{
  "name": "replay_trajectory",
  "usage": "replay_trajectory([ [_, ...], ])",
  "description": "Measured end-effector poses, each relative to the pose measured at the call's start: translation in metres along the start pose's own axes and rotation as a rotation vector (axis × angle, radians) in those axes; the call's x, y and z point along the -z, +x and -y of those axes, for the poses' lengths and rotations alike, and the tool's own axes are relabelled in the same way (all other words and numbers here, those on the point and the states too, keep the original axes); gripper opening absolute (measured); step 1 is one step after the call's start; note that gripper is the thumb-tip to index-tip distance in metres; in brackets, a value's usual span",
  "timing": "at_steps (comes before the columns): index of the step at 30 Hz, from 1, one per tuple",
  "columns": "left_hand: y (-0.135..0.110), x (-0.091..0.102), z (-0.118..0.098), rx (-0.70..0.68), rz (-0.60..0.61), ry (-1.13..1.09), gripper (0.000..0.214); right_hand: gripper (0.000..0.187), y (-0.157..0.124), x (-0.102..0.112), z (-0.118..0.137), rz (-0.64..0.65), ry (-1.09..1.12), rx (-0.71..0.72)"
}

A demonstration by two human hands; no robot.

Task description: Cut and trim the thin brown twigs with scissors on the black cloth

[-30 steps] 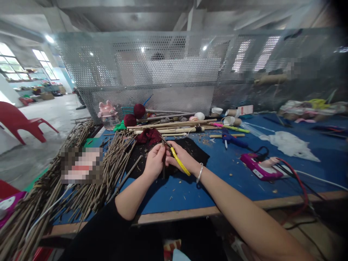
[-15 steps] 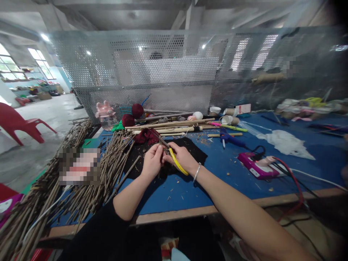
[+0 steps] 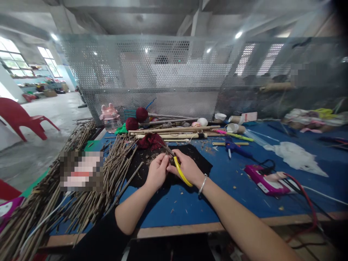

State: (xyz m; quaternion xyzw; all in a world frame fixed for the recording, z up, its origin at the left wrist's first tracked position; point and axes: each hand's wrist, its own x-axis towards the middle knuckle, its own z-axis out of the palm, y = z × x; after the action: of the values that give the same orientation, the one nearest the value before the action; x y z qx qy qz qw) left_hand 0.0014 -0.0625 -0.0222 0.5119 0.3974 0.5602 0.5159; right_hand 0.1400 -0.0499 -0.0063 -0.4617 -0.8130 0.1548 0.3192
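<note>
My left hand (image 3: 157, 172) is closed round a thin brown stick (image 3: 166, 156) held upright over a black cloth (image 3: 199, 159). My right hand (image 3: 187, 167) grips yellow-handled cutters (image 3: 179, 170), whose metal jaws meet the stick near its top. Both hands touch each other above the blue table (image 3: 217, 195). A silver bracelet sits on my right wrist.
A big heap of brown sticks (image 3: 89, 188) lies to the left. Behind the hands are dark red yarn balls (image 3: 136, 119), long pale rods (image 3: 174, 130), a blue glue gun (image 3: 233, 146), paper cups and a pink device (image 3: 265, 183) with cables. A perforated metal screen (image 3: 168, 76) backs the table.
The hands stay together on the stick and cutters; the cutters' jaws have shifted slightly along the stick. The camera has tilted a little.
</note>
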Motion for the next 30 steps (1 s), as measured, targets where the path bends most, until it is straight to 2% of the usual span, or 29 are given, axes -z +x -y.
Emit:
replay_trajectory([
  [6,0.0,-0.001,0.003,-0.025,-0.037,0.014,0.033,0.035,0.0,-0.002,0.0,0.031,0.121,0.016],
  [10,-0.001,-0.001,-0.003,-0.031,-0.072,-0.015,0.03,0.046,0.0,-0.003,0.0,0.032,0.036,0.0],
  [13,-0.001,0.0,-0.006,-0.04,-0.088,0.012,0.027,0.054,0.0,-0.003,0.0,0.061,0.022,0.039],
  [26,-0.006,-0.004,-0.009,-0.061,-0.061,0.077,0.024,0.068,0.0,-0.004,-0.007,0.119,0.189,0.118],
  [30,-0.006,-0.005,-0.007,0.006,-0.052,-0.009,0.023,0.069,0.0,-0.004,-0.006,0.126,0.245,0.105],
])
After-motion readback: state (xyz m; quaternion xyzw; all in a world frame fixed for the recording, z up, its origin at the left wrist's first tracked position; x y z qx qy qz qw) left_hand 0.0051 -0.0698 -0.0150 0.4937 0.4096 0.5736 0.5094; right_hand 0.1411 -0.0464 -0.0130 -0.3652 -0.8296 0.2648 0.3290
